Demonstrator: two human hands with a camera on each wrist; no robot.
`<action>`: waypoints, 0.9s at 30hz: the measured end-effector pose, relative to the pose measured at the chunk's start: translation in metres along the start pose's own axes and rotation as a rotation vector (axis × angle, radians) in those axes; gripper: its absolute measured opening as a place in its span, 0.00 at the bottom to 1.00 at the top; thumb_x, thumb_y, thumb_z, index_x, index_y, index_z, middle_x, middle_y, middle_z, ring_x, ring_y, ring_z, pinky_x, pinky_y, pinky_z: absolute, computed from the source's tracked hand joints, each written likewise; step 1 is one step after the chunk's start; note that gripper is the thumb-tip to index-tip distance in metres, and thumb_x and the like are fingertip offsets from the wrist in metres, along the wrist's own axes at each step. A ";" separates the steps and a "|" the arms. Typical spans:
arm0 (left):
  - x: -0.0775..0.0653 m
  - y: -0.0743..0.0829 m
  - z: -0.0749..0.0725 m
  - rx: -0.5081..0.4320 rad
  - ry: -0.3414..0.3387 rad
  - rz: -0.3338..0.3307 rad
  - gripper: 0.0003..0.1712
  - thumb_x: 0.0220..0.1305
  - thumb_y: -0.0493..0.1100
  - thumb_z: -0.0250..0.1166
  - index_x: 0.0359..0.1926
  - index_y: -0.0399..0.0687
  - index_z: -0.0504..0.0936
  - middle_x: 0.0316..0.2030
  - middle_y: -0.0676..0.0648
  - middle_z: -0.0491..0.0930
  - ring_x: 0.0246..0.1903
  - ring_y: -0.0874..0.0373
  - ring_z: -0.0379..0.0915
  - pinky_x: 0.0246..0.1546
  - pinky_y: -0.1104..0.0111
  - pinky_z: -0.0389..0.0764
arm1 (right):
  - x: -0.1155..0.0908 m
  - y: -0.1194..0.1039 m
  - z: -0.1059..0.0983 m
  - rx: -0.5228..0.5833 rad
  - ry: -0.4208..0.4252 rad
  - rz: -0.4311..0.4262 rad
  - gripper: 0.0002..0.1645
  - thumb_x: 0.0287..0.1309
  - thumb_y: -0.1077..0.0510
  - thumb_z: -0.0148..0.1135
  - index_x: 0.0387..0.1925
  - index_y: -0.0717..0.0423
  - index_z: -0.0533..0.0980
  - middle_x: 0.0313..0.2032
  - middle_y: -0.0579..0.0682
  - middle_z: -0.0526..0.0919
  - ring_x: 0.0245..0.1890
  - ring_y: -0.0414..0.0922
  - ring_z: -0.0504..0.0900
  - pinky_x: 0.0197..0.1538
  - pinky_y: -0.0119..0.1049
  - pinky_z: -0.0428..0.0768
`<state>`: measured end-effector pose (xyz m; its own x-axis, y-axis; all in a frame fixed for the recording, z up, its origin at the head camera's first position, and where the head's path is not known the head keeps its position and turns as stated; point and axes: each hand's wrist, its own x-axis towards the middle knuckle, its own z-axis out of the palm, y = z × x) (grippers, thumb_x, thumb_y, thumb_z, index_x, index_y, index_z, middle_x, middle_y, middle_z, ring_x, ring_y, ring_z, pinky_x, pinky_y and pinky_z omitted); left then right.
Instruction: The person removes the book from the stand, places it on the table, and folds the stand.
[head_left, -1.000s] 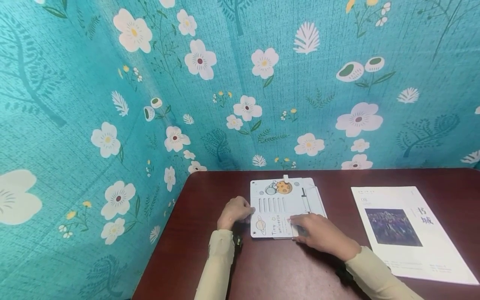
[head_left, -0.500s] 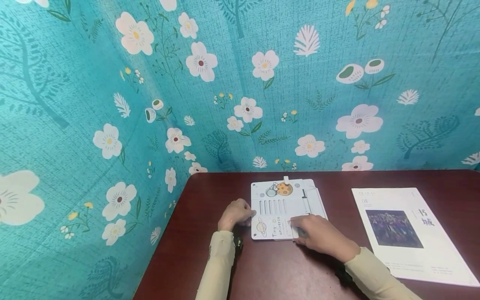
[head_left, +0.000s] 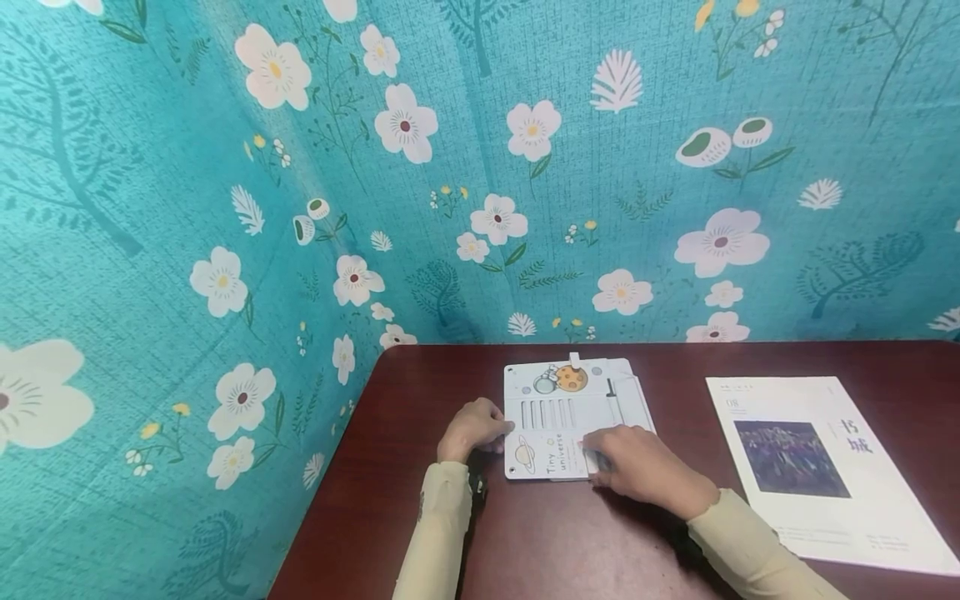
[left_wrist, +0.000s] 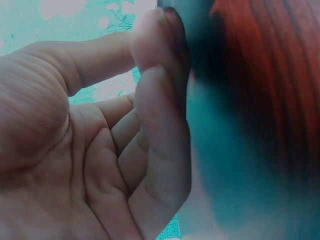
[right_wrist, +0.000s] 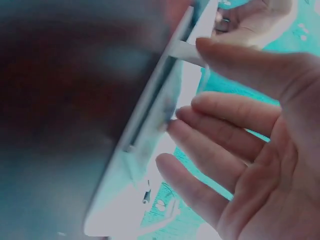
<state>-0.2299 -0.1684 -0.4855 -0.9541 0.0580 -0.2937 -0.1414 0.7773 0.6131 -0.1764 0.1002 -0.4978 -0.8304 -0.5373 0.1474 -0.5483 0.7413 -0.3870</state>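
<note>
A white folding book stand (head_left: 591, 410) lies flat on the table, printed with planets, an astronaut and "Tiny universe". Narrow slots run across its middle. My left hand (head_left: 472, 429) pinches its left edge between thumb and fingers; in the left wrist view the fingertips (left_wrist: 155, 45) meet near the top. At its near edge is my right hand (head_left: 645, 467), thumb by a white clip (right_wrist: 186, 51), the other fingers fairly straight and spread over the printed face. A similar clip (head_left: 574, 360) sits at the far edge. The right hand covers the stand's near right corner.
A white magazine (head_left: 817, 521) with a dark picture on its cover lies at the right of the dark red table (head_left: 540, 542). Turquoise flowered cloth (head_left: 450, 167) hangs behind the table and along its left side.
</note>
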 end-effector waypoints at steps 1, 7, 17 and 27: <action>0.000 0.000 0.000 0.000 -0.002 -0.002 0.13 0.65 0.41 0.71 0.24 0.40 0.83 0.16 0.45 0.82 0.17 0.58 0.77 0.22 0.68 0.76 | 0.001 0.001 -0.002 0.019 -0.009 -0.007 0.16 0.47 0.55 0.81 0.39 0.51 0.85 0.31 0.40 0.87 0.28 0.36 0.76 0.33 0.37 0.76; 0.003 -0.002 0.000 -0.018 -0.013 -0.008 0.12 0.66 0.41 0.71 0.26 0.41 0.83 0.16 0.45 0.82 0.17 0.58 0.77 0.23 0.69 0.77 | 0.015 0.010 -0.022 0.109 -0.034 0.000 0.23 0.59 0.55 0.75 0.54 0.61 0.85 0.50 0.55 0.91 0.52 0.53 0.89 0.55 0.53 0.85; 0.005 -0.005 0.002 -0.030 -0.022 -0.008 0.11 0.67 0.41 0.71 0.27 0.42 0.83 0.16 0.47 0.80 0.17 0.60 0.77 0.23 0.69 0.77 | 0.051 0.036 -0.033 0.087 0.011 0.061 0.21 0.64 0.58 0.70 0.57 0.64 0.83 0.54 0.60 0.89 0.58 0.59 0.86 0.59 0.58 0.82; 0.007 -0.007 0.002 -0.009 -0.020 -0.009 0.13 0.67 0.43 0.71 0.26 0.44 0.83 0.14 0.49 0.79 0.17 0.60 0.75 0.24 0.69 0.76 | 0.090 0.054 -0.033 0.063 0.024 0.154 0.22 0.66 0.59 0.68 0.59 0.64 0.82 0.56 0.63 0.87 0.57 0.62 0.85 0.58 0.58 0.82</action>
<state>-0.2351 -0.1728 -0.4933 -0.9475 0.0637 -0.3135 -0.1523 0.7721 0.6170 -0.2843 0.1048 -0.4757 -0.9068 -0.4088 0.1028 -0.4074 0.7873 -0.4628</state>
